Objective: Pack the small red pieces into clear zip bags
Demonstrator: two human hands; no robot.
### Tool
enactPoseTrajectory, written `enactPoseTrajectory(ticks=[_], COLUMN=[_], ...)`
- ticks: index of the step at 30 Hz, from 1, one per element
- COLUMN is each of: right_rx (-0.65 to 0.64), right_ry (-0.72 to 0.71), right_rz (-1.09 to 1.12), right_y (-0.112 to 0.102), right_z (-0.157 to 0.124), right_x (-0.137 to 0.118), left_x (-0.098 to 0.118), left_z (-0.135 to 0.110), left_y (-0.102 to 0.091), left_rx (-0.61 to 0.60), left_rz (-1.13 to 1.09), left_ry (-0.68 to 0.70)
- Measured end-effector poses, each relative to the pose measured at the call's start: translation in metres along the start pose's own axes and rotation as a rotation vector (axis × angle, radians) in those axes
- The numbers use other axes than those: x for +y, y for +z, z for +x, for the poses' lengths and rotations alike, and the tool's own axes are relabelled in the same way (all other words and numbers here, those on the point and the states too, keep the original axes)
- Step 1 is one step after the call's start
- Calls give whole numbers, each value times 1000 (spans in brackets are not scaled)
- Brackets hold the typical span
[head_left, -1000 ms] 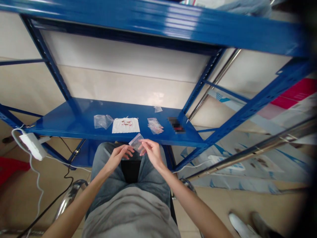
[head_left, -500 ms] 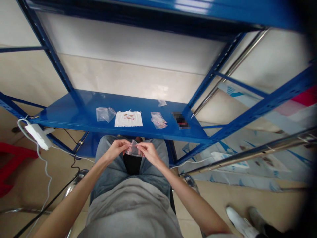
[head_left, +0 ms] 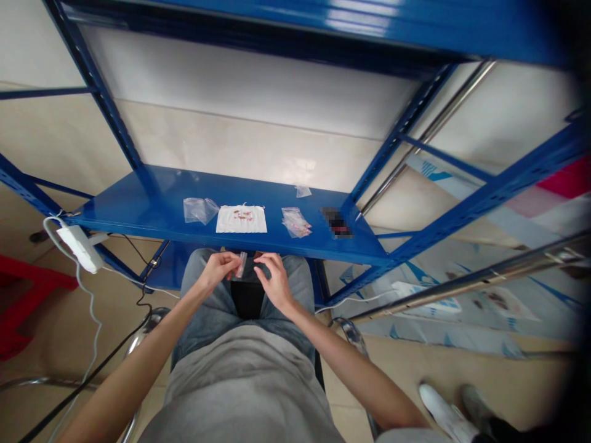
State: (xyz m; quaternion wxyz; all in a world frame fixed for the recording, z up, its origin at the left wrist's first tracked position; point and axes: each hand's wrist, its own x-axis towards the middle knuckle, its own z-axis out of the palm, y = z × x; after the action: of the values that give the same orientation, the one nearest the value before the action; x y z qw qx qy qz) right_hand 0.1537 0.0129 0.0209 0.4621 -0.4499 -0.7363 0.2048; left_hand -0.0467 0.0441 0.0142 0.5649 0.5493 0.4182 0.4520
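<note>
Left hand [head_left: 218,271] pinches small clear plastic bag [head_left: 241,264] above lap, long axis near upright, top leaning slightly right. Right hand [head_left: 276,282] open, just right of bag, not touching; hands apart, left nearer. Blue steel shelf [head_left: 138,209] ahead holds white sheet [head_left: 241,219], clear bags [head_left: 296,223].

Open gap between right hand [head_left: 276,282] and plastic bag [head_left: 241,265], blue shelf edge [head_left: 277,249] just beyond.
</note>
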Motion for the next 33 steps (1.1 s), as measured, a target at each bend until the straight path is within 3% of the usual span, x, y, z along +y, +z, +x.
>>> enactPoseTrajectory(ticks=[10, 18, 33], right_rx=[-108, -138, -156], right_ry=[185, 230, 124], right_rz=[257, 325, -56], right_y=[12, 12, 6], right_z=[-10, -6, -12], right_x=[0, 0, -7], left_x=[-9, -9, 0], left_z=[-16, -14, -24], left_y=[29, 30, 36], left_rx=[-192, -184, -224], left_rz=[18, 57, 234], left_ry=[19, 45, 161])
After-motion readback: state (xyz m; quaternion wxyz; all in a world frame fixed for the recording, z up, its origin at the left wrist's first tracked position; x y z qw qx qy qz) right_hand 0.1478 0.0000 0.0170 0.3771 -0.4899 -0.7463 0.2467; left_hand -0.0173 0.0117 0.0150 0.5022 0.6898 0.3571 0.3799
